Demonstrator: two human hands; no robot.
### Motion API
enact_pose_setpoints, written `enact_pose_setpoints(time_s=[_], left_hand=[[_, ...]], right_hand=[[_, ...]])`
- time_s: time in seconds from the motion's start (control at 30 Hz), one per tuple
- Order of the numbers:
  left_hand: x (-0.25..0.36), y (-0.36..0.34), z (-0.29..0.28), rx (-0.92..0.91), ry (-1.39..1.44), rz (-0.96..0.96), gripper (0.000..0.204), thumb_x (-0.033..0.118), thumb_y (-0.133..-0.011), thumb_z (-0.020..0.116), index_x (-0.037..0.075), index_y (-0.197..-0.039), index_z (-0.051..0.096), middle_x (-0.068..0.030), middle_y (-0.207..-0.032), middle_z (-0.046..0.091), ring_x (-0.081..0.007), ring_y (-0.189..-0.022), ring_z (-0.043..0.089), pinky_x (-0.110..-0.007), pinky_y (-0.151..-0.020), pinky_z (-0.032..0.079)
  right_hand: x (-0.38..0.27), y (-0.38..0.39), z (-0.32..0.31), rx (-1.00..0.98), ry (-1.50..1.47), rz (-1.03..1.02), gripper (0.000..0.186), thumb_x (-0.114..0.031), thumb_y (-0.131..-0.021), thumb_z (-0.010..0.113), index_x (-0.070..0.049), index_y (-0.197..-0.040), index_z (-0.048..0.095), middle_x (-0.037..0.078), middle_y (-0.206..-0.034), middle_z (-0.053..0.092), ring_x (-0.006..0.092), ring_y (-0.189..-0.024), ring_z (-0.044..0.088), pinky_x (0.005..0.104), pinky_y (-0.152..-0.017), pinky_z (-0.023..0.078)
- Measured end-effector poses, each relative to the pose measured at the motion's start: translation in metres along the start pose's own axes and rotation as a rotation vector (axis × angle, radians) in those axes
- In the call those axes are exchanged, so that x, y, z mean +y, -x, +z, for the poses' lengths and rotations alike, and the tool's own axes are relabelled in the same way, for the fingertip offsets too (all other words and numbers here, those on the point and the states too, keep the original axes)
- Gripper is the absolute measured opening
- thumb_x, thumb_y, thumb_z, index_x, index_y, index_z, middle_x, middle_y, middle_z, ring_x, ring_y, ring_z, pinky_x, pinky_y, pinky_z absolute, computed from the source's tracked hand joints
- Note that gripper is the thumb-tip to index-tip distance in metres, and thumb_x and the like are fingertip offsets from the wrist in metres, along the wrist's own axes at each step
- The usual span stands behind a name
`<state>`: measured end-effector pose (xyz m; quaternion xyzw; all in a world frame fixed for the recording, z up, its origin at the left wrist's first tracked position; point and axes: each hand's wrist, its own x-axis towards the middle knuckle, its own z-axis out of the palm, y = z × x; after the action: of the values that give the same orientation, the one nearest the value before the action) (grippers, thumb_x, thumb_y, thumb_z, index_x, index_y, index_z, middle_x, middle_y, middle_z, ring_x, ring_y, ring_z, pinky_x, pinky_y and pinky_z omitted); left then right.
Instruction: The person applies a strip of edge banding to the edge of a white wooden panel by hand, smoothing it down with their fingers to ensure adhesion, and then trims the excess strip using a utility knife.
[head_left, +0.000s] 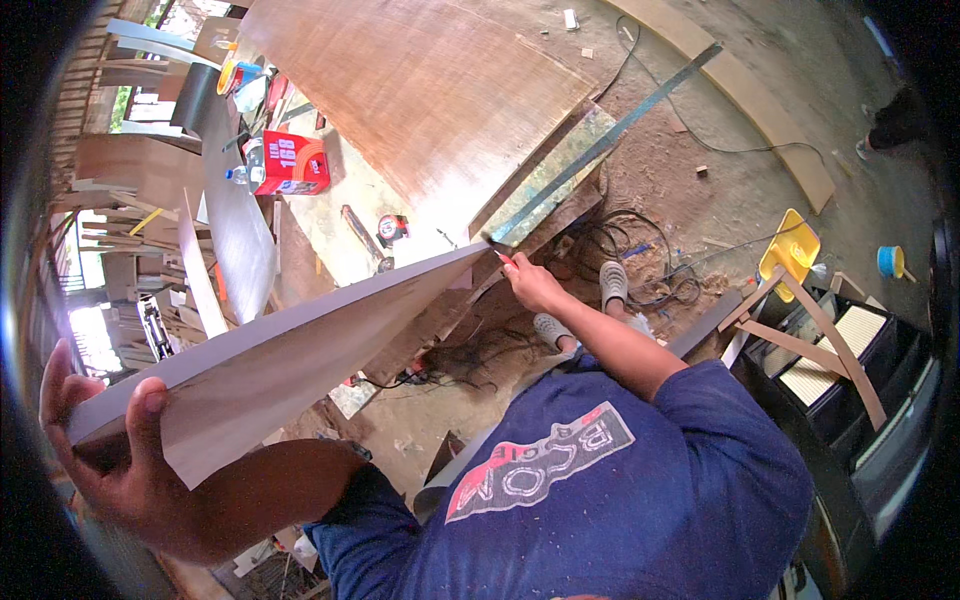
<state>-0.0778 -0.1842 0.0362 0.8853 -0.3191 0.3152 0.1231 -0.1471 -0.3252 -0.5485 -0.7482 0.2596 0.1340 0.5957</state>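
Note:
A long board (300,325) with a pale top edge and a whitish face stands on edge, slanting from the lower left to the middle. My left hand (125,440) grips its near left end, with the thumb on one side and the fingers on the other. My right hand (533,286) is closed round a small red-handled tool (507,259), whose dark tip meets the board's far end. I cannot make out the exact kind of tool. Beyond that end, a long dark metal strip (610,135) lies over a paint-stained board (565,180).
A wide brown plywood sheet (430,90) covers the worktable. On the table are a hammer (362,232), a tape measure (392,230), a red can (295,163) and a plastic bottle (252,160). Black cables (625,235) coil near my feet. A yellow chair-like piece (790,250) stands right.

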Motion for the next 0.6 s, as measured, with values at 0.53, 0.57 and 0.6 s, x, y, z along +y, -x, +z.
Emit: enact_pose_setpoints(time_s=[0.53, 0.57, 0.6], left_hand=[[0.000, 0.001, 0.000, 0.003, 0.050, -0.025, 0.073, 0.014, -0.079, 0.095, 0.010, -0.145, 0.064, -0.0051, -0.118, 0.058, -0.0189, -0.106, 0.061, -0.033, -0.092, 0.052], [0.002, 0.002, -0.001, -0.003, 0.039, -0.012, 0.073, 0.014, -0.079, 0.095, 0.011, -0.146, 0.064, -0.0052, -0.119, 0.057, -0.0193, -0.106, 0.061, -0.033, -0.091, 0.053], [0.003, 0.003, 0.000, 0.007, 0.030, -0.003, 0.074, 0.014, -0.079, 0.095, 0.012, -0.146, 0.063, -0.0054, -0.119, 0.057, -0.0197, -0.105, 0.062, -0.034, -0.090, 0.054]], right_hand=[[0.016, 0.015, 0.012, 0.023, 0.007, 0.037, 0.045, -0.044, -0.113, 0.039, -0.002, -0.127, 0.047, 0.042, -0.109, 0.068, 0.0602, -0.107, 0.066, 0.0688, -0.093, 0.050], [0.021, 0.013, 0.009, 0.044, -0.016, 0.013, 0.052, -0.051, -0.111, 0.044, -0.001, -0.123, 0.054, 0.036, -0.109, 0.071, 0.0560, -0.105, 0.069, 0.0639, -0.090, 0.053], [0.028, 0.010, 0.001, 0.060, -0.031, -0.058, 0.055, -0.055, -0.110, 0.046, -0.001, -0.119, 0.057, 0.034, -0.108, 0.072, 0.0537, -0.102, 0.070, 0.0614, -0.088, 0.054]])
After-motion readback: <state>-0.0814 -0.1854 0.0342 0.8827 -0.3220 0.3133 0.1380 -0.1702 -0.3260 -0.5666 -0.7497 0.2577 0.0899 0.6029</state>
